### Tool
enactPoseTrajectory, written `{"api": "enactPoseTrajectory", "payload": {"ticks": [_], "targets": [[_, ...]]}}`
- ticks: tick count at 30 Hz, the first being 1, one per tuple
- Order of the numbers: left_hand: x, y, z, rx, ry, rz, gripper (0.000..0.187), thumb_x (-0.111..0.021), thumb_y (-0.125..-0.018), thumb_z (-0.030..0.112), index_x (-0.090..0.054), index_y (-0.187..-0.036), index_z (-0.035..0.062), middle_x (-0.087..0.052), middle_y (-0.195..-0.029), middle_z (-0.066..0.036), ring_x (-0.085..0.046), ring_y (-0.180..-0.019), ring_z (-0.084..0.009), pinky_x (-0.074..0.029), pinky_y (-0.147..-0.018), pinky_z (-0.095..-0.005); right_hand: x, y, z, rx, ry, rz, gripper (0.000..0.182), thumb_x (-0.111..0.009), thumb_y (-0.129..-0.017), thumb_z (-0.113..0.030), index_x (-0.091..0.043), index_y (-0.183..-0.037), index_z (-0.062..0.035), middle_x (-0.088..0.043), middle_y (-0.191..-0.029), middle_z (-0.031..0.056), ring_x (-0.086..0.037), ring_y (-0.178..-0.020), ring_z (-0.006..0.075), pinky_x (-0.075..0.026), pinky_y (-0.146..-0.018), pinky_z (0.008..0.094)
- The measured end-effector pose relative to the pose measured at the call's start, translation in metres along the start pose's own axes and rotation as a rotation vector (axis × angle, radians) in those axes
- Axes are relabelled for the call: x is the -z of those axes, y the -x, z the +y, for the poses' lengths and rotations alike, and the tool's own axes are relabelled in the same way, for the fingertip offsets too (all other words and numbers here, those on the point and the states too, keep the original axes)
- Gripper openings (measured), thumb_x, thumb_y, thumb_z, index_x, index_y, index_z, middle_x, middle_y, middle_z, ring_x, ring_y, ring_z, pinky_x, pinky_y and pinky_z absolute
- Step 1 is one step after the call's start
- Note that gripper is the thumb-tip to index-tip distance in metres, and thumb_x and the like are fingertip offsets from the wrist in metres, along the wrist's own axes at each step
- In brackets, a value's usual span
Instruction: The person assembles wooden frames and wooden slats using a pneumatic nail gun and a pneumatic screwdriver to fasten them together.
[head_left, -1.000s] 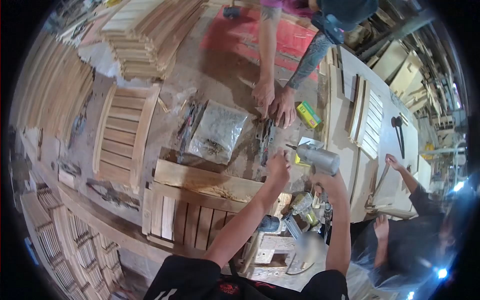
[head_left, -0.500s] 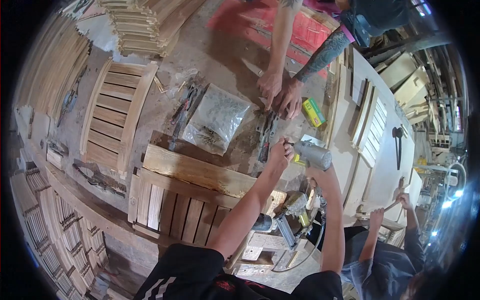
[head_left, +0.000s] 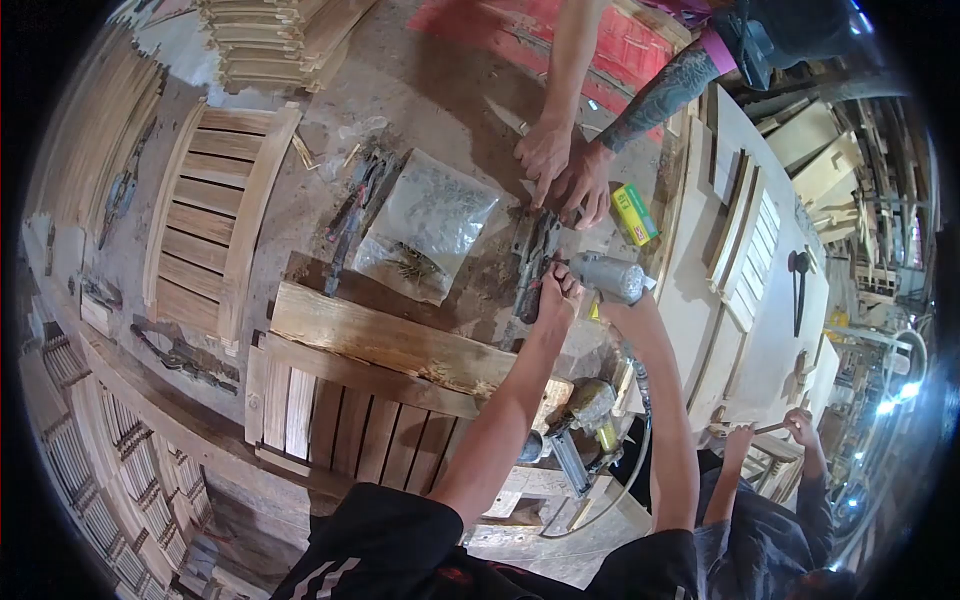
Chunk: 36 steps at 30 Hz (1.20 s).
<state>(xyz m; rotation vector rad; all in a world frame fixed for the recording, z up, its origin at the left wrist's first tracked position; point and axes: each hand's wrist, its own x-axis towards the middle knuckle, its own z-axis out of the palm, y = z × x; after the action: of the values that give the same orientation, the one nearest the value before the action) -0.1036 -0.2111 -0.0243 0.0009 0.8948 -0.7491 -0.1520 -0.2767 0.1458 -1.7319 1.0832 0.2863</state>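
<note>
My left hand (head_left: 560,287) is closed in a pinch beside some dark metal tools (head_left: 533,255) on the bench; what its fingers hold is too small to make out. Just right of it is the thick grey cylindrical head of a mallet-like tool (head_left: 608,277). My right hand (head_left: 626,312) is closed below that head, its grip partly hidden. Opposite me, another person's two hands (head_left: 565,170) reach down to the far end of the metal tools, one finger pointing at them. A yellow-green box (head_left: 633,214) lies by those hands.
A clear plastic bag of small metal pieces (head_left: 428,225) lies left of my hands. Nearer me are a thick wooden beam (head_left: 390,340) and a nail gun (head_left: 580,425) with a hose. A slatted wooden panel (head_left: 212,220) lies further left. Another person (head_left: 765,500) works at right.
The grey head and my right hand have moved up and left, closer to my left hand. The whole view has shifted slightly. The other person's hands stay near the metal tools.
</note>
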Motion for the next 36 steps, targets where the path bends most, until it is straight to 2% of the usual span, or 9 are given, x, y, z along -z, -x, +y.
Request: {"api": "enactPoseTrajectory", "payload": {"ticks": [8, 16, 19, 22, 25, 28, 31, 34, 36], "targets": [[0.009, -0.004, -0.002, 0.026, 0.109, -0.107, 0.022, -0.044, -0.102, 0.028, -0.049, -0.085, 0.0146, -0.036, -0.062, 0.007, -0.028, -0.049, -0.0067, -0.022, -0.045, -0.0240, 0.002, -0.010, -0.033, -0.052, 0.090, -0.082, 0.031, -0.067, -0.069, -0.008, -0.060, -0.098, 0.0001, -0.060, -0.075, 0.0057, -0.053, -0.057, 0.0124, -0.043, -0.048, 0.0292], [-0.014, 0.159, -0.014, 0.228, -0.561, 0.054, 0.032, -0.042, -0.103, 0.035, -0.057, -0.108, 0.0070, -0.032, -0.062, 0.007, -0.030, -0.052, -0.0058, -0.024, -0.046, -0.0217, 0.000, -0.020, -0.044, -0.126, 0.044, -0.154, 0.015, -0.063, -0.070, -0.006, -0.059, -0.085, -0.0031, -0.055, -0.065, 0.0044, -0.046, -0.048, 0.0122, -0.037, -0.040, 0.0306], [0.001, 0.200, 0.001, 0.203, -0.728, -0.074, 0.033, -0.043, -0.103, 0.034, -0.061, -0.095, 0.0077, -0.039, -0.063, 0.007, -0.034, -0.048, -0.0081, -0.029, -0.045, -0.0244, -0.005, -0.014, -0.053, -0.169, 0.161, -0.104, 0.015, -0.063, -0.070, -0.006, -0.058, -0.084, -0.0019, -0.053, -0.063, 0.0042, -0.044, -0.046, 0.0124, -0.038, -0.039, 0.0329], [0.003, 0.204, 0.016, -0.415, -1.207, -0.122, 0.037, -0.046, -0.102, 0.034, -0.064, -0.088, 0.0046, -0.037, -0.060, 0.008, -0.031, -0.050, -0.0053, -0.026, -0.045, -0.0248, -0.011, -0.008, -0.058, -0.160, 0.173, -0.102, 0.020, -0.063, -0.069, -0.008, -0.056, -0.085, 0.0010, -0.052, -0.065, 0.0052, -0.046, -0.049, 0.0141, -0.040, -0.041, 0.0350], [-0.010, 0.191, 0.048, -0.652, -1.603, -0.030, 0.038, -0.046, -0.101, 0.031, -0.061, -0.084, 0.0006, -0.055, -0.060, -0.013, -0.053, -0.050, -0.0271, -0.043, -0.051, -0.0403, -0.015, -0.013, -0.047, -0.053, 0.159, -0.068, 0.028, -0.064, -0.069, -0.009, -0.054, -0.090, 0.0045, -0.054, -0.070, 0.0076, -0.048, -0.053, 0.0162, -0.041, -0.042, 0.0362], [-0.017, 0.171, 0.063, -0.815, -1.904, -0.044, 0.034, -0.046, -0.099, 0.030, -0.061, -0.089, 0.0015, -0.059, -0.067, -0.023, -0.062, -0.065, -0.0393, -0.046, -0.059, -0.0482, -0.015, -0.020, -0.045, -0.107, 0.210, -0.078, 0.034, -0.063, -0.069, -0.010, -0.051, -0.096, 0.0076, -0.054, -0.073, 0.0095, -0.049, -0.055, 0.0176, -0.041, -0.043, 0.0364], [-0.017, 0.157, 0.068, -0.754, -2.075, -0.074, 0.032, -0.046, -0.098, 0.030, -0.061, -0.090, 0.0031, -0.063, -0.076, -0.024, -0.061, -0.076, -0.0446, -0.047, -0.064, -0.0529, -0.019, -0.028, -0.039, -0.135, 0.251, -0.031, 0.036, -0.062, -0.069, -0.009, -0.050, -0.098, 0.0085, -0.054, -0.073, 0.0103, -0.049, -0.055, 0.0177, -0.041, -0.044, 0.0369], [-0.004, 0.143, 0.070, -0.883, -2.040, -0.187, 0.024, -0.053, -0.097, 0.021, -0.062, -0.090, 0.0007, -0.058, -0.066, -0.021, -0.059, -0.057, -0.0354, -0.043, -0.054, -0.0421, -0.020, -0.031, -0.035, -0.117, 0.219, -0.045, 0.033, -0.062, -0.069, -0.009, -0.051, -0.095, 0.0078, -0.055, -0.072, 0.0105, -0.049, -0.054, 0.0177, -0.041, -0.043, 0.0366], [-0.008, 0.148, 0.072, -0.803, -2.028, -0.167, 0.023, -0.053, -0.097, 0.021, -0.062, -0.091, 0.0001, -0.058, -0.067, -0.022, -0.059, -0.060, -0.0373, -0.043, -0.055, -0.0430, -0.019, -0.032, -0.034, -0.091, 0.170, -0.098, 0.030, -0.062, -0.068, -0.008, -0.051, -0.092, 0.0065, -0.055, -0.071, 0.0101, -0.048, -0.053, 0.0173, -0.040, -0.042, 0.0358]]}}
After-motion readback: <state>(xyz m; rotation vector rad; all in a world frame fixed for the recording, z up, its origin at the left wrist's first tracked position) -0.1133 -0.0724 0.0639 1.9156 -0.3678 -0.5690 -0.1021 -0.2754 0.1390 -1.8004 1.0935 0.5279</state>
